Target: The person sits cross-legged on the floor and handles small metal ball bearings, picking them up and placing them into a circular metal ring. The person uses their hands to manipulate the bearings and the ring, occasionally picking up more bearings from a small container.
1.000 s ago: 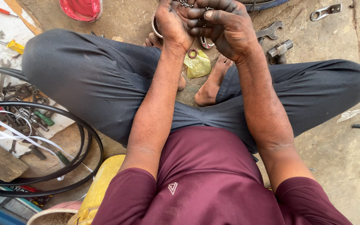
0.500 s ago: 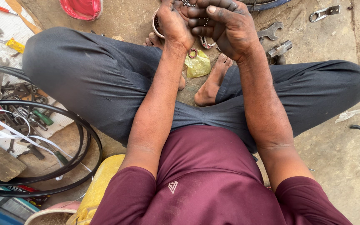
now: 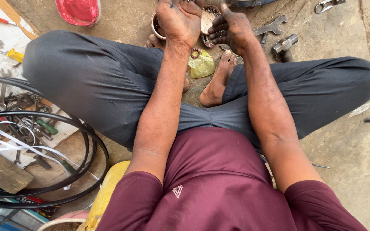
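I sit cross-legged on the ground with both greasy hands stretched out over my bare feet. My left hand (image 3: pixel 178 21) is curled shut around a small dark metal part at the frame's top edge. My right hand (image 3: pixel 230 29) is cupped beside it, with small shiny metal pieces in its palm. Just beyond the hands are two round rusty tins (image 3: pixel 209 16), one partly hidden behind my left hand. Below my left wrist a small metal ring (image 3: pixel 195 53) lies on a yellow-green plastic bag (image 3: pixel 203 66).
Spanners (image 3: pixel 273 27) and a metal block (image 3: pixel 284 44) lie right of my hands, with a red bowl (image 3: pixel 78 10) at top left. Black tyres (image 3: pixel 71 171), a wooden block (image 3: pixel 1 171), hand tools on a white sheet (image 3: pixel 5 40) and a yellow container (image 3: pixel 105 194) crowd my left side.
My hands were pressed together on a metal part; they have now come apart, the right one opening into a cup. The two tins show more.
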